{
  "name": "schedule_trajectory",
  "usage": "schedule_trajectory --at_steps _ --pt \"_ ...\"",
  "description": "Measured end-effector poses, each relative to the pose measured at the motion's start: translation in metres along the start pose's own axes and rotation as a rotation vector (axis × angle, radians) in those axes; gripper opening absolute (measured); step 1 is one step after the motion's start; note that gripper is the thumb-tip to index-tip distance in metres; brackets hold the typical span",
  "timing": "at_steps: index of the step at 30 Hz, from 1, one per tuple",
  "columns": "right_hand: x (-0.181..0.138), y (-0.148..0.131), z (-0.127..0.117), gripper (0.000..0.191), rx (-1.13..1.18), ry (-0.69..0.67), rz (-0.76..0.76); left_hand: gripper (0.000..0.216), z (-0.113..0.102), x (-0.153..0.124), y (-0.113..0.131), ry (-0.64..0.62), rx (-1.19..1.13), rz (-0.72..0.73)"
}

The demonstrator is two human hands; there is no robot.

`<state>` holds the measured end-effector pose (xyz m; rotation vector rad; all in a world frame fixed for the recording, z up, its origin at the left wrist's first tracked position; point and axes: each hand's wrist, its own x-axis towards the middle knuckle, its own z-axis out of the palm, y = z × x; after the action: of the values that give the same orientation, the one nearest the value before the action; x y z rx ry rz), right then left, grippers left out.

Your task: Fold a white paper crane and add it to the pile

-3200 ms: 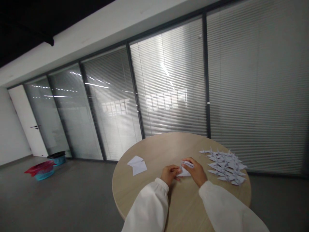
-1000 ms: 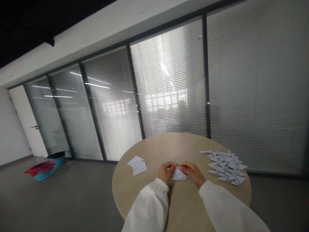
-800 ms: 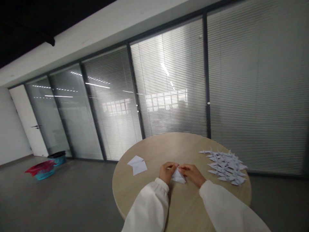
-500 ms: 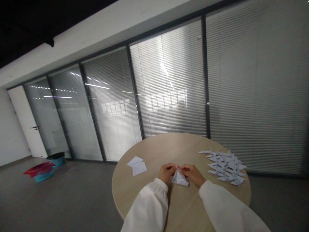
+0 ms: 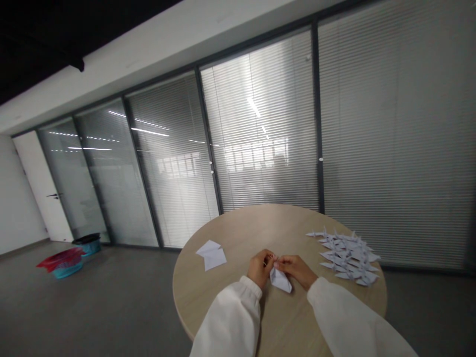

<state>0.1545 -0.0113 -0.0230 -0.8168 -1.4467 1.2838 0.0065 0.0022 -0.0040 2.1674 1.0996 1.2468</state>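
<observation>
A small white folded paper piece (image 5: 280, 279) lies on the round wooden table (image 5: 238, 292) just in front of me. My left hand (image 5: 260, 268) and my right hand (image 5: 296, 270) meet at its upper tip, each with fingers pinched on the paper. Both arms wear white sleeves. The folded paper hangs down towards me from the pinched tip, its lower edge on the tabletop.
Several folded white paper cranes (image 5: 347, 255) lie in a cluster on the table's right side. Flat white paper sheets (image 5: 212, 254) rest on its left side. Glass walls with blinds stand behind. A red and a blue basin (image 5: 63, 261) sit on the floor far left.
The folded paper has turned from lying flat between my hands to pointing down towards me. Both hands have closed in on its upper tip.
</observation>
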Motion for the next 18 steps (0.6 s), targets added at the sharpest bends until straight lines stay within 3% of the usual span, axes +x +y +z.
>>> schedule_trajectory --at_steps 6,12,18 --pt "-0.0002 -0.0008 0.0000 0.026 -0.069 -0.038 0.015 0.027 -0.0004 0.0007 0.0005 0.005 -0.019 0.003" --pt "0.0034 0.0045 -0.0019 0.024 -0.124 -0.016 0.014 0.039 0.0041 0.0023 -0.0020 -0.024 -0.197 -0.183" --pt "0.0026 0.0017 -0.0027 0.021 -0.186 -0.002 -0.016 0.041 0.0051 0.0030 -0.0087 -0.051 -0.251 -0.216"
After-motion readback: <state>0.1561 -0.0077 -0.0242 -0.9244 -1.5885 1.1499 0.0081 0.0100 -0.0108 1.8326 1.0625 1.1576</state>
